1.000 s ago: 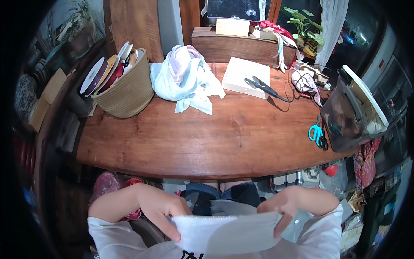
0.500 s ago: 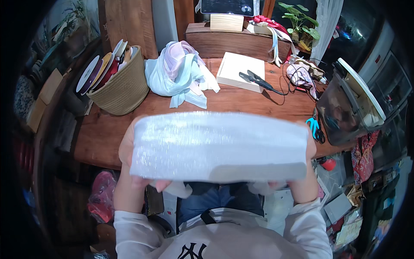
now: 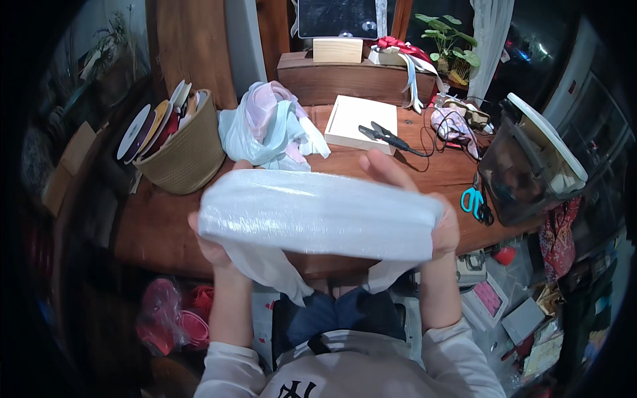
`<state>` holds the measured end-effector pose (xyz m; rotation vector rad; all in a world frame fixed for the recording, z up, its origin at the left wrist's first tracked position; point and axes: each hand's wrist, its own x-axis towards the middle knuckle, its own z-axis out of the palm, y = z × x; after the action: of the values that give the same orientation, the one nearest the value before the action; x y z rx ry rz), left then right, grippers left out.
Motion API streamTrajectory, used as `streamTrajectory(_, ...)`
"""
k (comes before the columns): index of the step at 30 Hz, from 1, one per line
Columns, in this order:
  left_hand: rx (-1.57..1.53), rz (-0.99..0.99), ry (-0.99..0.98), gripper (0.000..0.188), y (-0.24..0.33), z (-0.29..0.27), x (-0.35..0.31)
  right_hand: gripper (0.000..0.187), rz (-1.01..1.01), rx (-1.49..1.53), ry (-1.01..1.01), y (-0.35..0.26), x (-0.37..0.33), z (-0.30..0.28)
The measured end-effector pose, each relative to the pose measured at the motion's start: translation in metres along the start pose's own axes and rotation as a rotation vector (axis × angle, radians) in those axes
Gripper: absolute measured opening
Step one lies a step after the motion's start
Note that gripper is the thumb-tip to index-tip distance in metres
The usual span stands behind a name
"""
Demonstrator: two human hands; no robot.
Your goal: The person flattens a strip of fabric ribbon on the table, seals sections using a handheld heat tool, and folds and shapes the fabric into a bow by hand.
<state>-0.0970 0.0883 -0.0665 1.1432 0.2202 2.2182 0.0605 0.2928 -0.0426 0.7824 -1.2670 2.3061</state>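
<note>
A wide band of shimmering white fabric (image 3: pixel 318 215) stretches between my hands above the table's near edge. My left hand (image 3: pixel 213 247) grips its left end, with a fingertip showing over the top edge. At the other end my right hand (image 3: pixel 446 229) holds the fabric; some of its fingers reach out behind the upper edge, partly hidden by the cloth. Two loose tails of the fabric hang down toward my lap. Beyond the band lies a heap of sheer pale blue and lilac fabric (image 3: pixel 265 129).
On the wooden table (image 3: pixel 159 232) stand a woven basket (image 3: pixel 189 156) of ribbon spools and a white box (image 3: pixel 352 113) with a black corded tool (image 3: pixel 388 138) on it. Turquoise-handled scissors (image 3: pixel 472 202) lie beside a lidded clear bin (image 3: pixel 524 169) at the right.
My hands have come closer together and the right has moved left. The band has slackened and narrowed, its tails hang longer, and fingers of my right hand now show above it.
</note>
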Motion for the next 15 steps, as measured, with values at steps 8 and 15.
streamTrajectory(8, -0.757, 0.051, -0.164, 0.039, -0.067, 0.035, -0.009, 0.031, -0.176, 0.670, 0.020, 0.052, -0.033, 0.008)
streamTrajectory(15, -0.219, -0.117, 0.264, 0.032, -0.044, 0.028, -0.014, 0.038, -0.134, 0.211, 0.012, 0.040, -0.024, -0.007)
